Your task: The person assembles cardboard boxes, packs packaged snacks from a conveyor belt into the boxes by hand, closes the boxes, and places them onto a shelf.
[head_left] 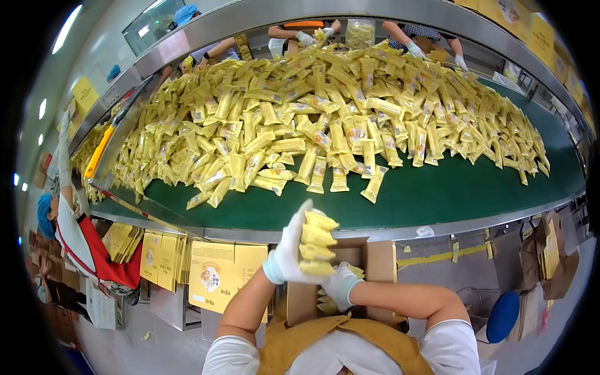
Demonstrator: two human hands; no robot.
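Note:
My left hand (291,249), in a white glove, is closed around a stack of several yellow snack packets (317,240) above the near edge of the belt. Lower down, my right hand (341,286), also gloved, reaches into an open cardboard box (382,261) in front of my body. Its fingers curl against yellow packets, one of which (356,271) shows beside them; part of the grip is hidden. More packets (327,304) show inside the box under this hand. A large heap of the same packets (325,119) covers the green conveyor belt (262,209).
Flat yellow printed cartons (220,275) stand left of the box. Across the belt, co-workers' gloved hands (415,50) are at the heap. A person in a red apron (103,250) reaches in at left. A blue stool (503,317) stands at right, and a metal rail (250,235) edges the belt.

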